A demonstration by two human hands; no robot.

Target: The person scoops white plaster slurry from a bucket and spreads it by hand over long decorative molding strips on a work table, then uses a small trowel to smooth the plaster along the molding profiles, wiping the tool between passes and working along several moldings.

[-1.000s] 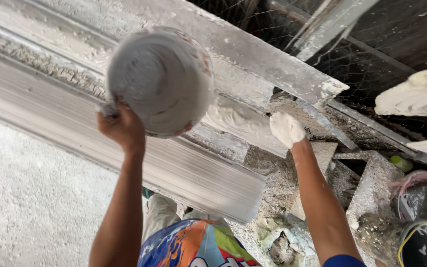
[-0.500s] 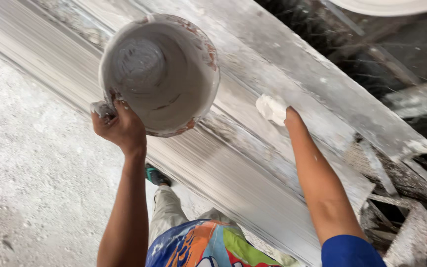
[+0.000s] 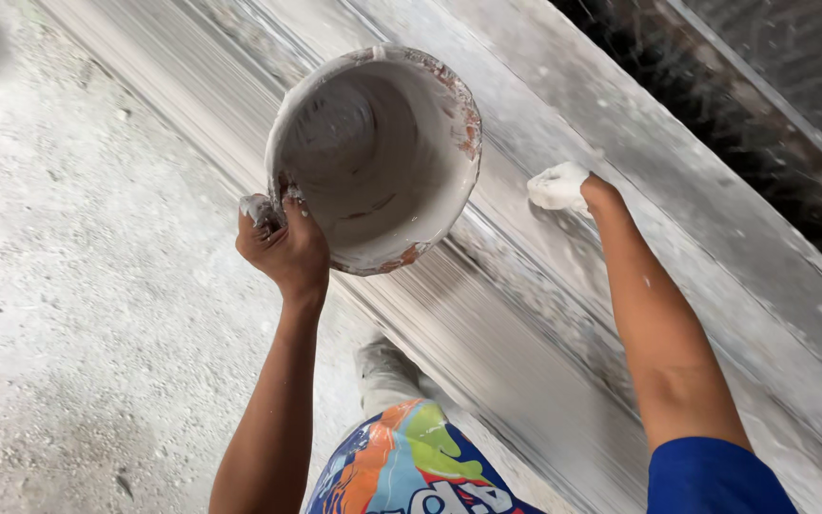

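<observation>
Rough grey concrete floor is spreading out far below the hands, and a long grey plaster moulding with ridges is running slantwise across the view, from up on the left to down on the right. The left hand is closing tight around the rim of a round bucket smeared with white plaster, fingers curled over the edge. The bucket is sitting just above and to the right of that hand, tipping so its open mouth is showing. Its inside is looking almost empty, only coated white. The right hand is covered in wet white plaster and is pressing on the moulding, right beside the bucket. How far its fingers are opening is hard to tell under the plaster. The moulding's long line is passing under both hands, and the right hand is the nearer one, touching it. Bright patterned shorts are showing below.
</observation>
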